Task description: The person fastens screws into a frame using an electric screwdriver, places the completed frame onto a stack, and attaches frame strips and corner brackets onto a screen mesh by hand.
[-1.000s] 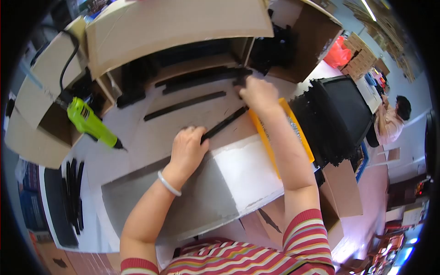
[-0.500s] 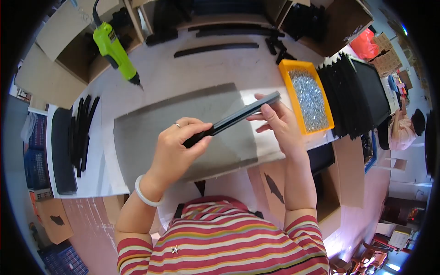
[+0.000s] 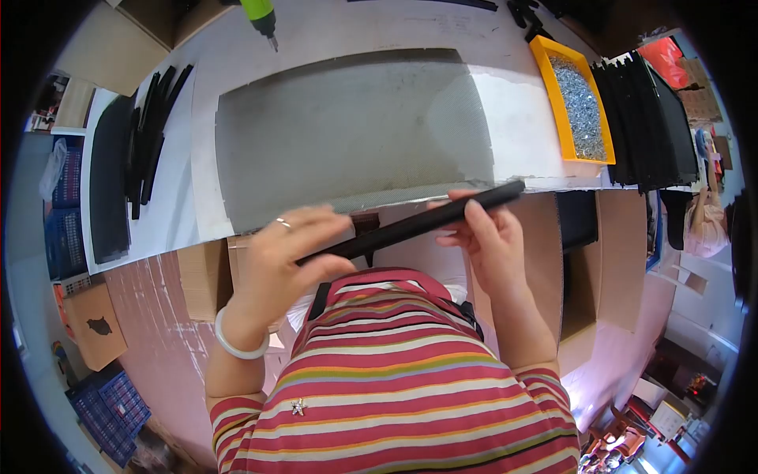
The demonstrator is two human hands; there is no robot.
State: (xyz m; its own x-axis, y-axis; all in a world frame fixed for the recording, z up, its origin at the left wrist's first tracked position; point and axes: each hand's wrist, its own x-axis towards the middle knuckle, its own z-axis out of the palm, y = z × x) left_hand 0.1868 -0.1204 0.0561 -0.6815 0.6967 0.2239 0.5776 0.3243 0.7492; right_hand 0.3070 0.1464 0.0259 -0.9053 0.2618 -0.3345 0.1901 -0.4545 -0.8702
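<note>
A long black strip [image 3: 418,227] is held slanting in front of my body, near the table's front edge. My right hand [image 3: 497,241] grips it close to its upper right end, thumb on the near side and fingers behind. Around the lower left end is my left hand [image 3: 288,253], slightly blurred, its fingers lifted apart from its thumb. The strip's left tip lies in the gap between that thumb and those fingers. Beyond the hands, a grey mat [image 3: 355,130] lies on the white table [image 3: 517,118].
A yellow tray [image 3: 612,150] of small metal fasteners stands at the right, beside a stack of black panels [image 3: 643,122]. A green electric screwdriver [image 3: 259,12] hangs at the top. More black strips [image 3: 150,142] lie at the left. Cardboard boxes [image 3: 620,261] stand below the table edge.
The strip has come down and toward my body, off the mat, and has turned to show a plain black side. My left fingers have loosened from it. The view has tilted lower.
</note>
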